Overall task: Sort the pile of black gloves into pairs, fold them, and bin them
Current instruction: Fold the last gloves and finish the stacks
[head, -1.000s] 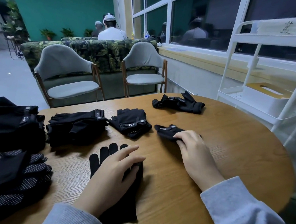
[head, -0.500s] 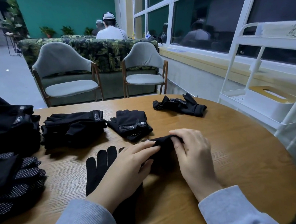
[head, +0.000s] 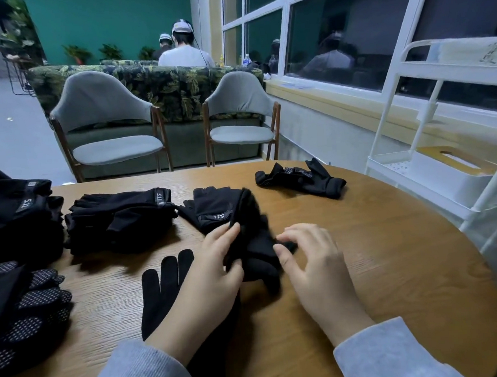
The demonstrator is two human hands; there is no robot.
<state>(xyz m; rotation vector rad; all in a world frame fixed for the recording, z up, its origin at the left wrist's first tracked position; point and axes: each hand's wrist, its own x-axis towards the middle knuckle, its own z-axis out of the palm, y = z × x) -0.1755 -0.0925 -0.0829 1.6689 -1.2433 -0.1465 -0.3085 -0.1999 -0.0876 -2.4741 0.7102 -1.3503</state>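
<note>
Both grey sleeves come in from the near edge of the round wooden table [head: 393,251]. The left hand [head: 206,282] curls its fingers and thumb round the left side of a bunched black glove [head: 254,246], lifted a little off the wood between the two hands. The right hand [head: 314,266] pinches the same glove from the right, thumb and forefinger closed on a fold of cloth while the other fingers arch loosely above it. The glove is blurred and crumpled, so which end is the cuff cannot be told.

Under the left wrist lies a flat glove [head: 163,288], fingers pointing away; its palm and cuff are hidden by the left hand and sleeve.

Far to the left of the left hand, cut off by the frame edge, sits a heap of dotted gloves [head: 23,310], and behind it a taller black stack [head: 14,216]. Just beyond the left hand is a folded pile of gloves [head: 120,218]. Straight behind the held glove, and partly covered by it, rests a labelled fingerless glove [head: 213,205]. Further off, beyond the right hand, lies a loose crumpled glove [head: 299,179].

To the right of the right hand stands a white rack [head: 415,159]. Past the table are two grey chairs [head: 107,124].
</note>
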